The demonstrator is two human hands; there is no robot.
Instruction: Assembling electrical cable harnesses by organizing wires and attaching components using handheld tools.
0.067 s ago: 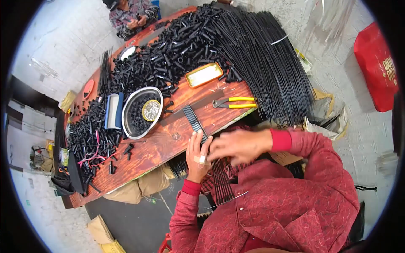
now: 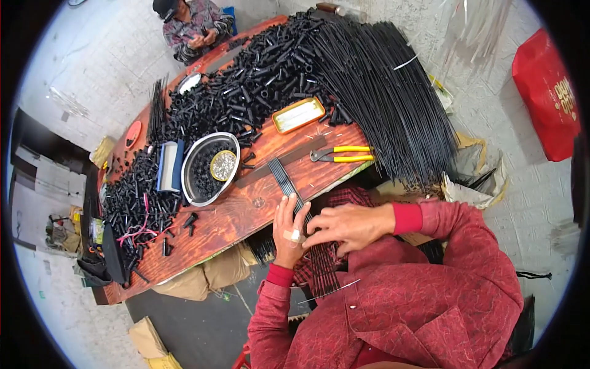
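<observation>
Black slim rods: a flat row (image 2: 284, 178) in the centre of the frame, its upper end on the table, its lower end over the lap at lower centre.
Bandaged left hand (image 2: 288, 230): fingers stretched, slightly apart, laid against the row at the table edge.
Bare right hand (image 2: 353, 224): fingers curled beside it; whether they pinch a rod, I cannot tell.
Thin pale rod (image 2: 350, 285): crosswise near the row's lower end.
Slip risk: the row could fan out or slide lapward if the left hand's pressure eased, since much of it overhangs.
Red-brown wooden table (image 2: 233, 222): slanting across the middle.
Yellow-handled pliers (image 2: 350, 154): right of centre, near the edge; a sweeping right sleeve might knock them off.
Loose black tubes (image 2: 246, 98): heaped at upper centre.
</observation>
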